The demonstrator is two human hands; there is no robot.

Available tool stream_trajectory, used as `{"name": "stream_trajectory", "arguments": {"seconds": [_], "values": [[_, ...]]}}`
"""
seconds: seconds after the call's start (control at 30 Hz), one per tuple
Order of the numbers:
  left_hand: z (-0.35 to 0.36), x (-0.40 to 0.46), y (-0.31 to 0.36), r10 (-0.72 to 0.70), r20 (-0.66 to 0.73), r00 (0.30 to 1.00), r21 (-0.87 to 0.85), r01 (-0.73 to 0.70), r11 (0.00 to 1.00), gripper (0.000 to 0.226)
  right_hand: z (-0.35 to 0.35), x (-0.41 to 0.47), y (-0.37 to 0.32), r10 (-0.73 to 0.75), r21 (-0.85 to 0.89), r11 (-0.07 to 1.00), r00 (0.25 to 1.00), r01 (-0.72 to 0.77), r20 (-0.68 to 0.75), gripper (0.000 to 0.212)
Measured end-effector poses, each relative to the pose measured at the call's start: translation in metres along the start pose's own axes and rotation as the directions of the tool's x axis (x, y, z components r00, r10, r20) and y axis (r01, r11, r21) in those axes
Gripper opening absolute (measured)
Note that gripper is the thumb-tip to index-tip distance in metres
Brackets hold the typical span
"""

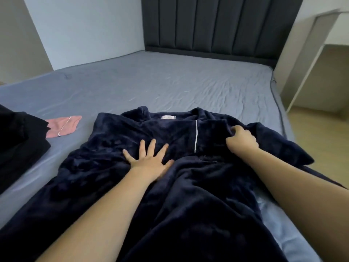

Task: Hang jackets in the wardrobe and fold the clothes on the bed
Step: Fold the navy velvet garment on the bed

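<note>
A dark navy fleece robe [117, 144] with white piping lies spread across the blue bed sheet [170, 82], collar toward the headboard. My left hand [149, 159] presses flat on its chest with fingers spread. My right hand [240, 140] grips a bunch of the fabric at the robe's right front panel, near the shoulder. The right sleeve trails off toward the bed's right edge.
A pink garment [63, 125] lies on the sheet at the left, next to a black garment [17, 140] at the left edge. A dark padded headboard [217, 25] stands behind. White furniture [309, 59] and wooden floor are at the right.
</note>
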State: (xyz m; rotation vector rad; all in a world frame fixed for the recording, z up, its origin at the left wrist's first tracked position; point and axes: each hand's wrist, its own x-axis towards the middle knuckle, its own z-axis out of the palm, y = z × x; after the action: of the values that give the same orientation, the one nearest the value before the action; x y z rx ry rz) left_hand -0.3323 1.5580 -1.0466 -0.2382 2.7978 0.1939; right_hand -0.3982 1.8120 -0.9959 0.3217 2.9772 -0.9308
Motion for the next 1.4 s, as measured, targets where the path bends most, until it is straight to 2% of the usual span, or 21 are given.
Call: {"name": "stream_trajectory", "arguments": {"seconds": [0.07, 0.13, 0.17, 0.2, 0.27, 0.3, 0.37, 0.43, 0.5, 0.57, 0.67, 0.8, 0.87, 0.9, 0.97, 1.07, 1.13, 1.2, 1.27, 1.33, 1.4], "values": [[-0.008, 0.004, 0.012, -0.055, -0.003, 0.998, 0.03, 0.055, 0.998, 0.068, -0.025, -0.004, 0.033, 0.078, -0.081, 0.994, 0.997, -0.077, 0.019, 0.06], [-0.028, -0.006, 0.036, -0.02, -0.067, 0.998, -0.038, 0.018, 0.999, 0.064, -0.057, -0.009, 0.07, 0.03, -0.086, 0.996, 0.999, -0.031, -0.023, 0.054], [-0.032, -0.013, 0.052, 0.025, -0.138, 0.99, -0.08, -0.037, 0.996, 0.062, -0.074, -0.011, 0.088, -0.029, 0.011, 0.999, 0.997, 0.03, -0.073, 0.045], [-0.032, -0.022, 0.071, 0.081, -0.2, 0.976, -0.125, -0.108, 0.986, 0.059, -0.091, -0.016, 0.105, -0.056, 0.208, 0.975, 0.991, 0.081, -0.125, 0.035], [-0.023, -0.045, 0.109, 0.203, -0.24, 0.949, -0.143, -0.242, 0.96, 0.053, -0.122, -0.032, 0.137, 0.028, 0.59, 0.801, 0.98, 0.097, -0.199, 0.023], [-0.014, -0.056, 0.126, 0.258, -0.238, 0.936, -0.099, -0.288, 0.953, 0.053, -0.134, -0.038, 0.155, 0.104, 0.701, 0.71, 0.974, 0.07, -0.203, 0.021], [0.001, -0.074, 0.153, 0.347, -0.231, 0.909, 0.02, -0.352, 0.936, 0.058, -0.145, -0.048, 0.193, 0.202, 0.808, 0.587, 0.976, -0.055, -0.08, 0.024], [0.01, -0.087, 0.175, 0.417, -0.214, 0.883, 0.146, -0.393, 0.908, 0.06, -0.138, -0.054, 0.232, 0.195, 0.79, 0.554, 0.963, -0.263, 0.184, 0.035], [0.017, -0.098, 0.196, 0.445, -0.147, 0.883, 0.201, -0.414, 0.888, 0.056, -0.123, -0.061, 0.256, 0.144, 0.682, 0.572, 0.874, -0.456, 0.463, 0.043], [0.021, -0.105, 0.214, 0.415, -0.035, 0.909, 0.226, -0.397, 0.889, 0.049, -0.108, -0.058, 0.268, 0.067, 0.672, 0.504, 0.8, -0.543, 0.596, 0.05], [0.021, -0.111, 0.235, 0.326, 0.045, 0.944, 0.348, -0.321, 0.881, 0.049, -0.095, -0.044, 0.276, 0.082, 0.716, 0.402, 0.801, -0.571, 0.593, 0.05], [0.005, -0.11, 0.265, 0.312, 0.057, 0.948, 0.293, -0.315, 0.903, 0.041, -0.075, -0.033, 0.285, 0.208, 0.69, 0.336, 0.765, -0.642, 0.61, 0.041], [-0.004, -0.106, 0.288, 0.354, 0.036, 0.934, 0.29, -0.349, 0.891, 0.046, -0.063, -0.029, 0.289, 0.273, 0.656, 0.295, 0.719, -0.695, 0.639, 0.038], [-0.006, -0.103, 0.301, 0.378, 0.024, 0.926, 0.29, -0.368, 0.884, 0.05, -0.058, -0.027, 0.292, 0.278, 0.654, 0.226, 0.691, -0.722, 0.667, 0.038], [-0.005, -0.093, 0.327, 0.44, -0.012, 0.898, 0.278, -0.42, 0.864, 0.049, -0.051, -0.024, 0.299, 0.233, 0.641, 0.001, 0.623, -0.768, 0.747, 0.042], [0.009, -0.075, 0.364, 0.518, -0.046, 0.854, 0.244, -0.493, 0.835, 0.049, -0.038, -0.015, 0.319, 0.183, 0.591, -0.273, 0.562, -0.759, 0.806, 0.044], [0.024, -0.064, 0.382, 0.476, 0.01, 0.88, 0.237, -0.464, 0.853, 0.052, -0.029, -0.008, 0.333, 0.167, 0.544, -0.388, 0.523, -0.744, 0.835, 0.05], [0.043, -0.058, 0.394, 0.397, 0.056, 0.916, 0.312, -0.394, 0.864, 0.057, -0.02, -0.003, 0.339, 0.132, 0.52, -0.439, 0.52, -0.733, 0.844, 0.037], [0.061, -0.057, 0.401, 0.368, -0.014, 0.93, 0.432, -0.326, 0.841, 0.055, -0.014, 0.001, 0.341, 0.138, 0.522, -0.501, 0.531, -0.69, 0.836, 0.018], [0.074, -0.058, 0.407, 0.385, -0.16, 0.909, 0.488, -0.266, 0.831, 0.046, -0.011, 0.006, 0.34, 0.12, 0.535, -0.545, 0.571, -0.646, 0.812, 0.004], [0.077, -0.054, 0.408, 0.4, -0.291, 0.869, 0.431, -0.255, 0.866, 0.035, -0.015, 0.012, 0.342, 0.122, 0.55, -0.563, 0.596, -0.617, 0.794, 0.01]]}}
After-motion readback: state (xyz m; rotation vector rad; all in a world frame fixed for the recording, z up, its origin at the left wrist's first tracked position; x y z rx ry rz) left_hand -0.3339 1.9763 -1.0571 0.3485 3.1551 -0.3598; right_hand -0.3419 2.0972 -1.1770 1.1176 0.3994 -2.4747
